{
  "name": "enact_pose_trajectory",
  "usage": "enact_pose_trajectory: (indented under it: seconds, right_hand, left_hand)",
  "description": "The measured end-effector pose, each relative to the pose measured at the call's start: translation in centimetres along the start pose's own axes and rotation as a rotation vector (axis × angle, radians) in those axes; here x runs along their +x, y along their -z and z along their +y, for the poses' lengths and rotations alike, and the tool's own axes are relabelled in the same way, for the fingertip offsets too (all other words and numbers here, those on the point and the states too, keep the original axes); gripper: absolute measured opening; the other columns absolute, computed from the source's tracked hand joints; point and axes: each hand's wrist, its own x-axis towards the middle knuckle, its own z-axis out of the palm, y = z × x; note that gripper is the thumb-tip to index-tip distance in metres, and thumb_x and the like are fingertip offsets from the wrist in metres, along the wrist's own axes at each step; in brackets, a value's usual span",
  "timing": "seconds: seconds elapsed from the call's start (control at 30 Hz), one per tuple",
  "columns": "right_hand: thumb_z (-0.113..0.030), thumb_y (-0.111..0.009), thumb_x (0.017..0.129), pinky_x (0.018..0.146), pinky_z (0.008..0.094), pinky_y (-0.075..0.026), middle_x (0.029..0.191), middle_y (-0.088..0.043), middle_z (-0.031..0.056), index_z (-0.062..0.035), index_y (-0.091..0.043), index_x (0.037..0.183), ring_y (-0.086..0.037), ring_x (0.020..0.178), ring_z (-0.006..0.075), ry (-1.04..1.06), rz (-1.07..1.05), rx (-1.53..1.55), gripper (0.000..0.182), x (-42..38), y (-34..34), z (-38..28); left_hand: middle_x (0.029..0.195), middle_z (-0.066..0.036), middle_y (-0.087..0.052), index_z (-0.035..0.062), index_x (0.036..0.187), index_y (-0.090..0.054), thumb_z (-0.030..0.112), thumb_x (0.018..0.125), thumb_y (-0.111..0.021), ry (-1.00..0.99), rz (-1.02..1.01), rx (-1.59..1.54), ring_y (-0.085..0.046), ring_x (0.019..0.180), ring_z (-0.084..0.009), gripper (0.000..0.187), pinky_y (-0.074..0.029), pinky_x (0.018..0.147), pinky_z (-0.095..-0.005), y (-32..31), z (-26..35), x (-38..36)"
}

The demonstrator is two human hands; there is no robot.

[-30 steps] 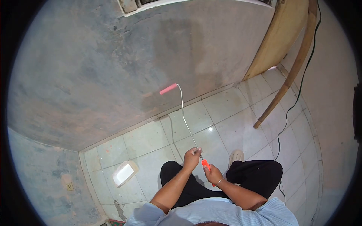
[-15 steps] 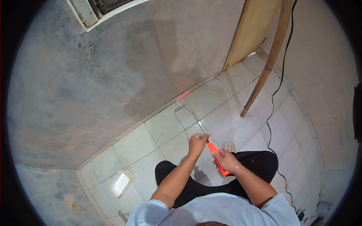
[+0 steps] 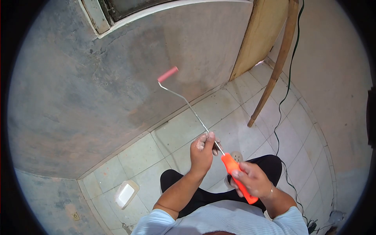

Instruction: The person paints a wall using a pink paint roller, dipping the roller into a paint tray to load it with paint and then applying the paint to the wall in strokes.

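A paint roller with a pink sleeve (image 3: 168, 74) and a long bent metal rod (image 3: 192, 108) points up and to the left in front of the wall. Whether the sleeve touches the wall I cannot tell. My right hand (image 3: 252, 179) is wrapped round its orange handle (image 3: 246, 191). Higher up, my left hand (image 3: 203, 150) grips the rod just above the handle, with whitish smears on its fingers.
A white container (image 3: 126, 194) rests on the tiled floor at the lower left. A wooden pole (image 3: 270, 87) leans at the upper right, beside a dark cable (image 3: 282, 102) running down across the floor. A window frame (image 3: 102, 25) is at the upper left.
The roller has been raised, its pink sleeve moving up and left from near the floor's edge to in front of the wall. My right hand has shifted slightly right and down with the handle.
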Motion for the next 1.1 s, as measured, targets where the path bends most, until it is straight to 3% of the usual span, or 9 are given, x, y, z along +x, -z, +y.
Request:
enact_pose_trajectory:
  seconds: [0.07, 0.13, 0.2, 0.3, 0.47, 0.67, 0.77, 0.9, 1.1]
  right_hand:
    - [-0.023, -0.049, 0.098, 0.048, 0.0237, -0.043, 0.072, -0.055, 0.0048, 0.0012, -0.049, 0.101, -0.052, 0.052, 0.0098, 0.010, -0.024, 0.008, 0.025, -1.2, 0.1, 0.9]
    - [-0.021, -0.046, 0.099, 0.048, 0.0227, -0.043, 0.072, -0.054, 0.0049, 0.0004, -0.048, 0.106, -0.052, 0.053, 0.0090, 0.132, -0.077, 0.041, 0.022, -1.1, 0.3, 3.1]
    - [-0.021, -0.044, 0.100, 0.049, 0.0223, -0.044, 0.071, -0.054, 0.0050, -0.0013, -0.048, 0.109, -0.051, 0.053, 0.0085, 0.234, -0.116, -0.041, 0.022, 0.5, 0.3, 4.7]
    - [-0.026, -0.039, 0.101, 0.047, 0.0228, -0.043, 0.069, -0.052, 0.0048, -0.0039, -0.048, 0.103, -0.047, 0.050, 0.0086, 0.282, -0.145, 0.159, 0.024, 4.7, 0.2, 5.6]
    - [-0.033, -0.038, 0.101, 0.044, 0.0244, -0.042, 0.063, -0.050, 0.0040, -0.0053, -0.048, 0.091, -0.045, 0.046, 0.0096, 0.176, -0.034, 0.098, 0.031, 12.6, 3.1, 11.8]
    - [-0.036, -0.039, 0.101, 0.039, 0.0263, -0.039, 0.058, -0.047, 0.0027, -0.0056, -0.047, 0.084, -0.044, 0.041, 0.0106, 0.021, 0.082, -0.051, 0.035, 14.7, 5.2, 20.1]
    - [-0.036, -0.040, 0.100, 0.037, 0.0269, -0.039, 0.057, -0.047, 0.0029, -0.0052, -0.047, 0.083, -0.044, 0.039, 0.0110, -0.038, 0.114, -0.097, 0.036, 14.9, 6.0, 20.6]
    - [-0.035, -0.039, 0.099, 0.037, 0.0291, -0.040, 0.059, -0.050, 0.0060, -0.0047, -0.049, 0.084, -0.047, 0.039, 0.0143, -0.140, 0.137, -0.198, 0.035, 15.0, 6.6, 20.7]
    - [-0.039, -0.041, 0.098, 0.038, 0.0311, -0.043, 0.061, -0.053, 0.0076, -0.0025, -0.049, 0.083, -0.051, 0.039, 0.0169, -0.242, 0.153, -0.292, 0.040, 19.9, 6.4, 19.7]
  left_hand:
    - [0.067, -0.007, -0.061, 0.0019, 0.075, -0.059, 0.024, 0.096, -0.055, -0.026, -0.060, 0.051, -0.054, 0.054, -0.0110, 0.030, -0.041, 0.051, -0.0227, -0.5, 1.8, -1.3]
    - [0.064, -0.008, -0.061, 0.0013, 0.076, -0.059, 0.025, 0.096, -0.055, -0.221, -0.079, 0.123, -0.054, 0.053, -0.0105, 0.031, -0.041, 0.050, -0.0220, -0.8, 2.9, -2.3]
    - [0.063, -0.007, -0.061, 0.0011, 0.075, -0.059, 0.026, 0.096, -0.055, -0.223, -0.086, 0.141, -0.054, 0.053, -0.0100, 0.032, -0.041, 0.050, -0.0216, -1.0, 4.6, -2.6]
    - [0.061, -0.006, -0.060, 0.0013, 0.074, -0.058, 0.027, 0.096, -0.056, -0.190, -0.059, 0.200, -0.054, 0.053, -0.0088, 0.033, -0.040, 0.049, -0.0209, -0.5, 4.3, 0.3]
    - [0.062, -0.005, -0.061, 0.0030, 0.073, -0.060, 0.030, 0.095, -0.057, -0.086, 0.045, 0.373, -0.053, 0.053, -0.0067, 0.035, -0.040, 0.049, -0.0208, 3.1, -4.3, 3.7]
    - [0.059, -0.004, -0.058, 0.0003, 0.072, -0.060, 0.031, 0.094, -0.058, 0.010, 0.106, 0.531, -0.051, 0.051, -0.0101, 0.038, -0.041, 0.049, -0.0257, 6.9, -14.5, 3.2]
    - [0.063, -0.005, -0.060, 0.0004, 0.075, -0.062, 0.032, 0.095, -0.056, 0.099, 0.087, 0.606, -0.052, 0.051, -0.0099, 0.038, -0.044, 0.049, -0.0248, 7.2, -16.2, 3.2]
    - [0.062, -0.005, -0.058, -0.0006, 0.073, -0.062, 0.030, 0.093, -0.058, 0.235, 0.138, 0.485, -0.053, 0.053, -0.0121, 0.037, -0.044, 0.051, -0.0278, 7.7, -19.3, 3.7]
    - [0.065, -0.003, -0.058, 0.0014, 0.076, -0.064, 0.031, 0.093, -0.059, 0.399, 0.135, 0.472, -0.053, 0.056, -0.0109, 0.034, -0.044, 0.054, -0.0265, 10.8, -22.5, 7.7]
